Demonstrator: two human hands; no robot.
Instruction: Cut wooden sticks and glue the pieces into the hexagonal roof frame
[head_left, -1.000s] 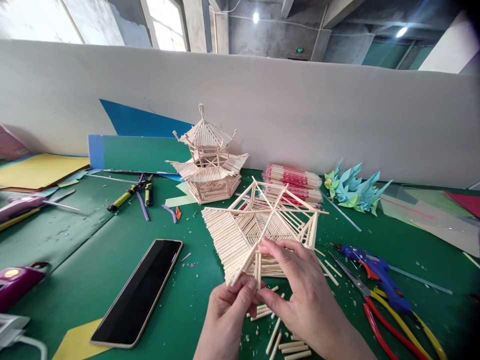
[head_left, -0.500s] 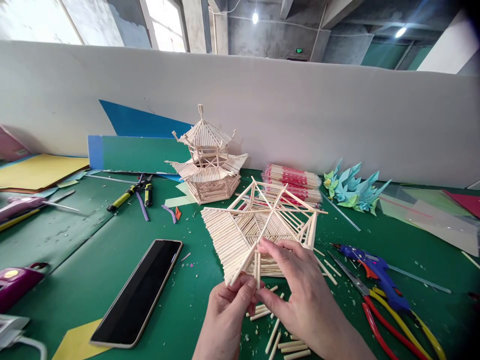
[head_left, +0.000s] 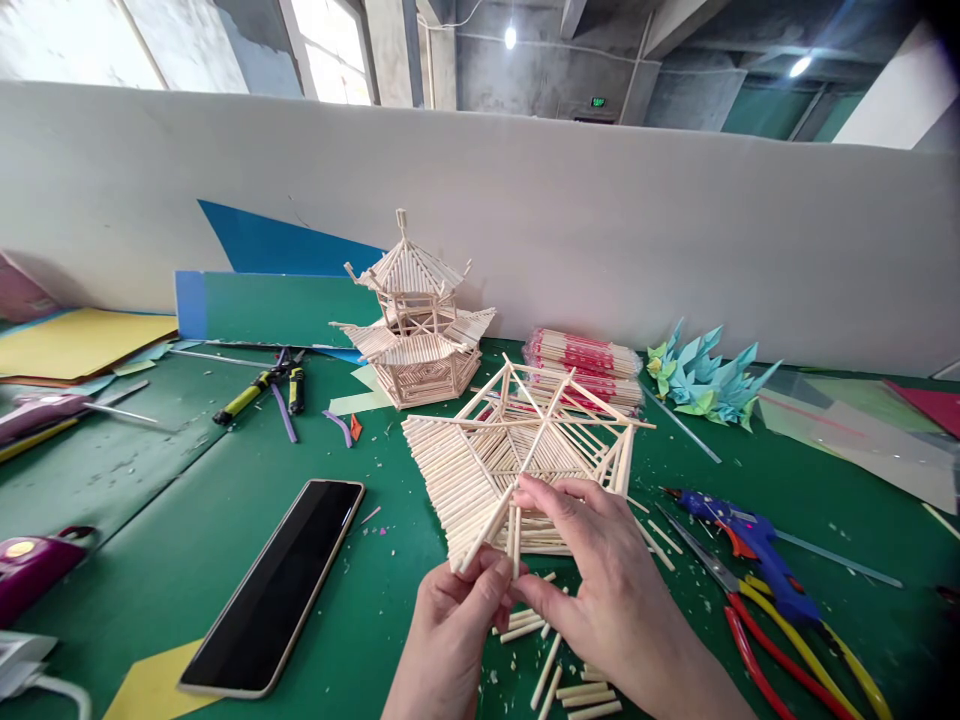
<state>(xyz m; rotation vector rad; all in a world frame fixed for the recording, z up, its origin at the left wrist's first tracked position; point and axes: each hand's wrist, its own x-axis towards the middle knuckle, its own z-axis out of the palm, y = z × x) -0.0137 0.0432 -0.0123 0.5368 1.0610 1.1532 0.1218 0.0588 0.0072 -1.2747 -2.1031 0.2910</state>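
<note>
A hexagonal roof frame of pale wooden sticks (head_left: 480, 455) stands tilted on the green table (head_left: 187, 520), just in front of me. My left hand (head_left: 454, 625) pinches the frame's near lower corner, fingers closed on the sticks. My right hand (head_left: 600, 580) grips the same corner from the right, thumb and fingers pressed on an upright stick. Short cut sticks (head_left: 559, 675) lie loose under my hands. A finished stick pagoda model (head_left: 416, 315) stands behind the frame.
A black phone (head_left: 277, 585) lies to the left. Blue glue gun (head_left: 757, 545), scissors and red-yellow pliers (head_left: 795, 660) lie at right. A pack of chopsticks (head_left: 589, 360) and paper cranes (head_left: 705, 380) sit by the white wall. Yellow-handled cutters (head_left: 259, 385) and coloured paper (head_left: 75, 340) lie at left.
</note>
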